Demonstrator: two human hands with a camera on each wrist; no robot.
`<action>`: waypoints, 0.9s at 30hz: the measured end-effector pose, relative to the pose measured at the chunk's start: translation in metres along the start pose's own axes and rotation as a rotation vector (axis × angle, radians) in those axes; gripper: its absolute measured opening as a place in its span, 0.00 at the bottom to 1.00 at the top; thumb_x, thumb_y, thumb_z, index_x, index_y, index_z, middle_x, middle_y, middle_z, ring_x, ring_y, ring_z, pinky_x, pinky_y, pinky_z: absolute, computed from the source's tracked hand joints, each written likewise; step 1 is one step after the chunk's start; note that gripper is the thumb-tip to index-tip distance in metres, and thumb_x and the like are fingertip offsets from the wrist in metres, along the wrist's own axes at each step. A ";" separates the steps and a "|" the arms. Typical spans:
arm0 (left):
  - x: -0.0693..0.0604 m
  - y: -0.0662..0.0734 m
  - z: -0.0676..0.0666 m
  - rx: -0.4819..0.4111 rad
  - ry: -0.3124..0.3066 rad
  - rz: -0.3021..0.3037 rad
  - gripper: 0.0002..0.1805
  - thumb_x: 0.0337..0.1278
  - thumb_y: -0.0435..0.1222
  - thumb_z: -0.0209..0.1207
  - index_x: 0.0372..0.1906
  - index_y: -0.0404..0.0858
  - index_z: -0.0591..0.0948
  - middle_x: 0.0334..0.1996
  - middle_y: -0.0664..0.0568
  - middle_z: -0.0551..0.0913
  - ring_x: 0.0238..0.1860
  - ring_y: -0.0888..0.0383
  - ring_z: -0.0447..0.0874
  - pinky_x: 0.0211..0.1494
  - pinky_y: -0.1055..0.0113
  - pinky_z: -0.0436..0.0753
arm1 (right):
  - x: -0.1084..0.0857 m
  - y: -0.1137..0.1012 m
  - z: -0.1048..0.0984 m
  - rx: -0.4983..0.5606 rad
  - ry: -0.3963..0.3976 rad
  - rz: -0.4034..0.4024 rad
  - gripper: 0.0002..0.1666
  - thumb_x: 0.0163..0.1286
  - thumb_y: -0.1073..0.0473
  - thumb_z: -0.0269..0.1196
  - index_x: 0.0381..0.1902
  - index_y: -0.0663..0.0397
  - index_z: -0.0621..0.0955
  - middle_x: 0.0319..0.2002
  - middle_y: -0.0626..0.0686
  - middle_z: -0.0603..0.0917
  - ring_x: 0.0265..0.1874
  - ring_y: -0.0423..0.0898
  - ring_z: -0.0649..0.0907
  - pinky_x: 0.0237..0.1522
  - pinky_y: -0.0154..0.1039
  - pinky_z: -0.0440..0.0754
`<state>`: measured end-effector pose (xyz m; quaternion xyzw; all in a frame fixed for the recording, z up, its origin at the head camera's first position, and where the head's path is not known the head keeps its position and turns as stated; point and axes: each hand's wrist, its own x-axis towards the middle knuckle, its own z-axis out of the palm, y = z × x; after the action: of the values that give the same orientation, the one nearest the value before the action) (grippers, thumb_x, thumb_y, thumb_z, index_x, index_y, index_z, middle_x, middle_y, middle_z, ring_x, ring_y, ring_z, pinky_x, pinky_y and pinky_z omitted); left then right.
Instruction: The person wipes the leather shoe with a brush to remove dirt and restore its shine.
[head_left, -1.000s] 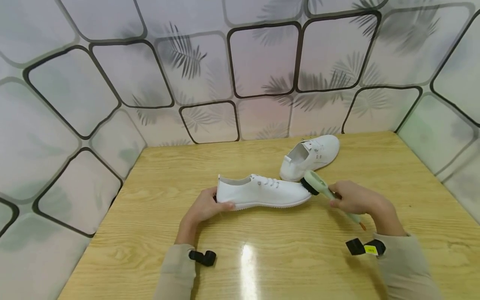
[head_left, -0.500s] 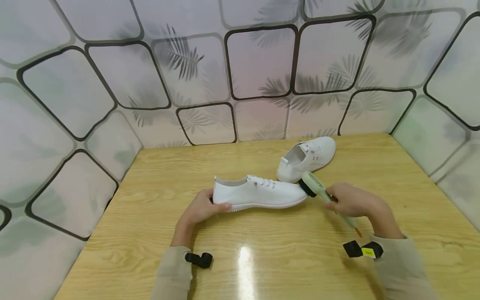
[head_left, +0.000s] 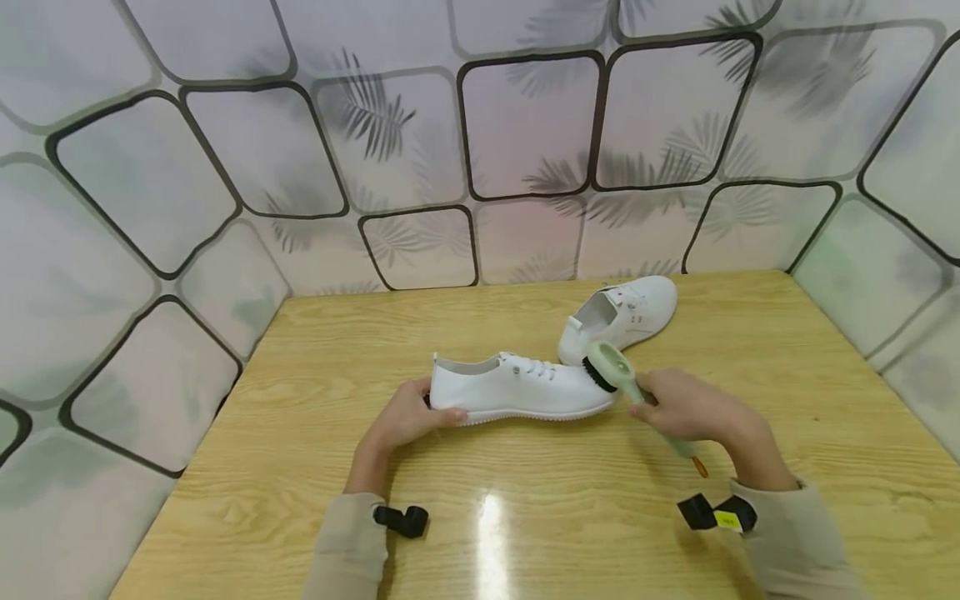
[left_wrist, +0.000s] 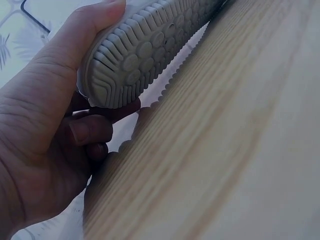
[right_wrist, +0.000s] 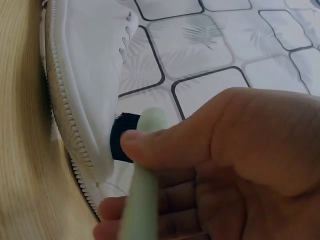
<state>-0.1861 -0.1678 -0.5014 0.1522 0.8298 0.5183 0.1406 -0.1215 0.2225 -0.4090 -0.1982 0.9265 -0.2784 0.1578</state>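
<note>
A white lace-up shoe is held by its heel in my left hand, toe pointing right. The left wrist view shows the thumb along the side of the ridged sole and fingers curled under the heel. My right hand grips a pale green shoe brush by its handle. Its dark bristles touch the toe of the shoe. An orange tip shows at the handle's far end. The second white shoe lies just behind the toe.
The wooden table has patterned panels behind it and at both sides. A black strap device sits on the left sleeve, and another on the right sleeve.
The brush has shifted left, from the tip of the toe further onto the toe's upper, with my right hand following. My left hand still holds the heel in about the same place.
</note>
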 end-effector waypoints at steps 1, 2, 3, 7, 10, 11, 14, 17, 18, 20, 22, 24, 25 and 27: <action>0.000 0.000 0.000 0.002 0.000 0.000 0.28 0.48 0.46 0.75 0.53 0.37 0.82 0.42 0.49 0.86 0.39 0.56 0.82 0.45 0.62 0.80 | 0.001 -0.002 0.001 -0.022 0.015 -0.003 0.09 0.74 0.62 0.58 0.32 0.57 0.73 0.20 0.47 0.68 0.19 0.41 0.68 0.22 0.36 0.68; 0.000 0.000 0.000 0.000 0.001 0.001 0.28 0.48 0.46 0.75 0.53 0.37 0.82 0.42 0.49 0.86 0.39 0.56 0.82 0.45 0.62 0.80 | 0.002 -0.003 0.003 -0.043 0.028 -0.014 0.07 0.75 0.62 0.56 0.36 0.60 0.74 0.21 0.48 0.68 0.19 0.42 0.68 0.23 0.36 0.68; 0.000 0.000 0.000 0.002 0.003 0.003 0.28 0.48 0.46 0.75 0.53 0.37 0.82 0.42 0.48 0.86 0.39 0.55 0.82 0.45 0.61 0.80 | 0.004 -0.006 0.004 -0.063 0.037 -0.030 0.08 0.75 0.62 0.55 0.41 0.63 0.75 0.22 0.48 0.68 0.20 0.41 0.68 0.23 0.36 0.68; 0.001 -0.001 0.000 0.018 0.010 0.004 0.27 0.49 0.46 0.75 0.51 0.36 0.82 0.41 0.49 0.86 0.38 0.56 0.81 0.44 0.61 0.80 | 0.006 -0.015 0.008 -0.075 0.028 -0.092 0.16 0.78 0.61 0.53 0.54 0.69 0.71 0.23 0.47 0.69 0.21 0.40 0.68 0.25 0.34 0.67; 0.001 -0.002 0.000 0.032 0.008 -0.001 0.27 0.48 0.47 0.74 0.51 0.37 0.82 0.41 0.49 0.85 0.38 0.56 0.81 0.44 0.62 0.80 | 0.002 -0.017 0.008 -0.058 0.000 -0.075 0.13 0.77 0.61 0.53 0.51 0.67 0.71 0.23 0.48 0.68 0.20 0.41 0.68 0.24 0.35 0.67; 0.001 -0.002 0.000 0.029 0.006 -0.002 0.27 0.48 0.47 0.74 0.51 0.37 0.82 0.41 0.49 0.85 0.38 0.56 0.81 0.44 0.62 0.80 | 0.001 -0.017 0.007 -0.062 0.001 -0.058 0.12 0.77 0.61 0.54 0.50 0.66 0.72 0.23 0.48 0.68 0.20 0.41 0.68 0.24 0.35 0.67; 0.000 0.000 0.000 0.020 0.008 -0.009 0.28 0.48 0.47 0.74 0.52 0.38 0.82 0.41 0.49 0.85 0.39 0.55 0.81 0.45 0.61 0.80 | 0.001 -0.015 0.005 -0.105 0.024 -0.022 0.15 0.77 0.61 0.53 0.52 0.69 0.71 0.25 0.49 0.69 0.23 0.43 0.69 0.27 0.38 0.68; 0.000 -0.001 0.000 0.013 0.008 -0.014 0.28 0.48 0.46 0.74 0.52 0.38 0.82 0.42 0.49 0.85 0.40 0.55 0.81 0.46 0.60 0.79 | 0.005 -0.015 0.006 -0.155 0.053 -0.028 0.22 0.78 0.60 0.52 0.59 0.75 0.69 0.27 0.49 0.72 0.27 0.44 0.72 0.33 0.42 0.71; 0.000 -0.001 0.000 0.017 0.008 -0.016 0.27 0.48 0.46 0.75 0.52 0.38 0.82 0.42 0.49 0.85 0.40 0.55 0.81 0.46 0.60 0.79 | 0.005 -0.016 0.006 -0.165 0.054 -0.039 0.26 0.78 0.59 0.52 0.63 0.78 0.67 0.31 0.52 0.75 0.29 0.45 0.73 0.35 0.43 0.72; 0.000 -0.001 0.000 0.027 0.010 -0.015 0.27 0.48 0.46 0.75 0.52 0.38 0.81 0.41 0.49 0.85 0.39 0.55 0.81 0.45 0.61 0.79 | 0.006 -0.019 0.007 -0.162 0.052 -0.060 0.29 0.78 0.59 0.52 0.65 0.79 0.65 0.30 0.51 0.75 0.29 0.44 0.73 0.35 0.42 0.72; 0.000 -0.001 0.000 0.033 0.005 -0.008 0.27 0.48 0.45 0.75 0.52 0.38 0.81 0.41 0.50 0.85 0.39 0.55 0.81 0.45 0.61 0.79 | 0.003 -0.022 0.006 -0.135 0.034 -0.072 0.27 0.78 0.58 0.53 0.63 0.78 0.68 0.29 0.51 0.75 0.26 0.43 0.72 0.32 0.39 0.71; 0.001 0.000 0.000 0.040 -0.004 -0.002 0.27 0.48 0.45 0.75 0.51 0.38 0.81 0.41 0.50 0.85 0.40 0.56 0.81 0.45 0.61 0.79 | 0.000 -0.022 0.005 -0.107 0.023 -0.071 0.19 0.77 0.58 0.54 0.55 0.70 0.74 0.26 0.50 0.73 0.23 0.41 0.71 0.27 0.36 0.69; 0.001 0.000 0.001 0.042 -0.007 0.001 0.27 0.48 0.45 0.75 0.51 0.38 0.81 0.42 0.50 0.85 0.40 0.56 0.81 0.45 0.61 0.79 | -0.001 -0.021 0.004 -0.091 0.018 -0.061 0.14 0.77 0.59 0.55 0.49 0.66 0.75 0.23 0.47 0.69 0.21 0.41 0.69 0.25 0.35 0.68; 0.001 -0.001 0.001 0.038 -0.017 0.005 0.27 0.48 0.45 0.75 0.52 0.38 0.81 0.42 0.50 0.85 0.40 0.56 0.81 0.46 0.61 0.79 | -0.002 -0.020 0.004 -0.075 0.013 -0.036 0.08 0.76 0.59 0.56 0.40 0.60 0.74 0.22 0.47 0.68 0.19 0.41 0.68 0.22 0.35 0.66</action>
<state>-0.1867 -0.1673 -0.5024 0.1613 0.8377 0.5017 0.1434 -0.1122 0.2065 -0.4001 -0.2190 0.9335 -0.2477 0.1391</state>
